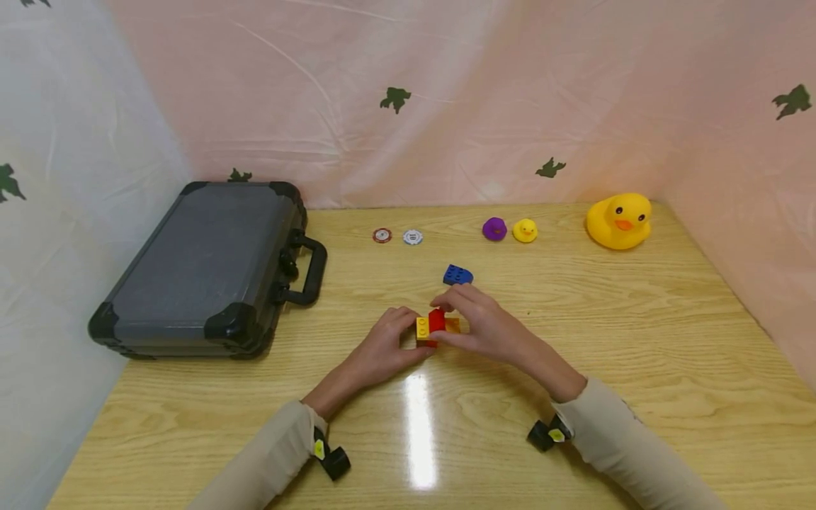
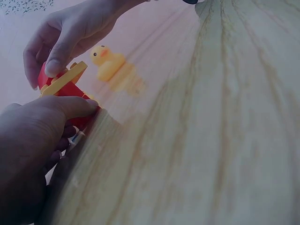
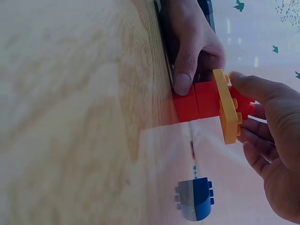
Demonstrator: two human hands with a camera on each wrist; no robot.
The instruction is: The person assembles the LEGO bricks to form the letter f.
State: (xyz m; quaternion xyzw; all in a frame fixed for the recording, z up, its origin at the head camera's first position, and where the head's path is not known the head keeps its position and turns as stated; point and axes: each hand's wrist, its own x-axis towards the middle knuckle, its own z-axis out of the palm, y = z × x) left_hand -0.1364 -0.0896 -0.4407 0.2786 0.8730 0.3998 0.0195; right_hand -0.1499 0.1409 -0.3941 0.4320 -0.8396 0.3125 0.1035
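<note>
A small stack of toy building bricks stands on the table between both hands. Two red bricks (image 3: pixel 206 101) form its lower part. A yellow plate brick (image 3: pixel 227 110) lies across them, and another red brick (image 1: pixel 436 319) sits on top of the plate. My left hand (image 1: pixel 387 346) grips the lower red bricks, its thumb along the near side. From the right, my right hand (image 1: pixel 481 327) pinches the top red brick between thumb and fingers, close against the yellow plate. Just beyond the right fingertips rests a blue brick (image 1: pixel 456 275) with a rounded end.
A grey case (image 1: pixel 210 262) with a black handle (image 1: pixel 314 273) lies at the left. Towards the back are a red chip (image 1: pixel 382 235), a white chip (image 1: pixel 412 237), a purple duck (image 1: pixel 494 229), a small yellow duck (image 1: pixel 525 230) and a large yellow duck (image 1: pixel 618 223). Cloth hangs behind.
</note>
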